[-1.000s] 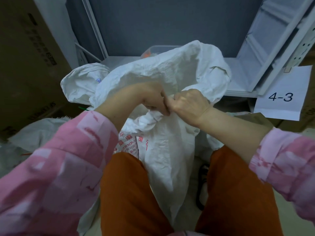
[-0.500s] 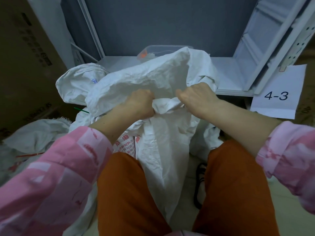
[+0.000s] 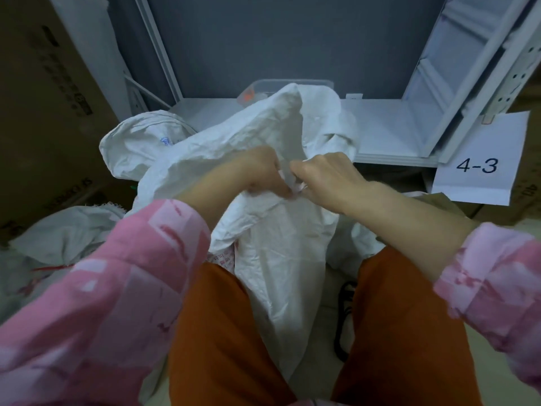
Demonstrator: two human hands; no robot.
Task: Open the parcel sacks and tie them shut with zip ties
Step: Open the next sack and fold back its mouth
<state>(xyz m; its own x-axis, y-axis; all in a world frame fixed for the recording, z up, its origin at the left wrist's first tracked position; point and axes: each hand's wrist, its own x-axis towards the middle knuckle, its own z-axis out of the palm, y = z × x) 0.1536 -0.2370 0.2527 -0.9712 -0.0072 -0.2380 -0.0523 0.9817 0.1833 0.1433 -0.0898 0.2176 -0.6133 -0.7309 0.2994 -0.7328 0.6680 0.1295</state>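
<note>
Sack: the white woven sack (image 3: 281, 259) stands between the person's knees at centre frame, its loose top flopped back toward the shelf (image 3: 380, 127).
Left hand: the left hand (image 3: 260, 174) has its fingers curled tight on the gathered neck of the sack, just left of centre.
Right hand: the right hand (image 3: 325, 174) is likewise curled, pinching the same bunch of cloth; its fingertips touch the left hand's.
Change: half a second ago the two hands were apart with a twisted rope of cloth stretched between them; they are now brought together at one point, knuckle to knuckle, and the bunch is shorter and tighter.
Zip tie: a small pale strip shows between the fingertips; whether it is a tie or a fold of the sack cannot be told.
Meaning for the task: in my judgement the neck is gathered and being held closed, ready for fastening. No closed tie is visible, so the sack counts as not yet tied.
Surroundings: further white sacks (image 3: 140, 139) lie at left; a clear plastic tub (image 3: 263, 86) sits on the shelf behind; a paper label reading 4-3 (image 3: 480, 162) hangs at right.
</note>
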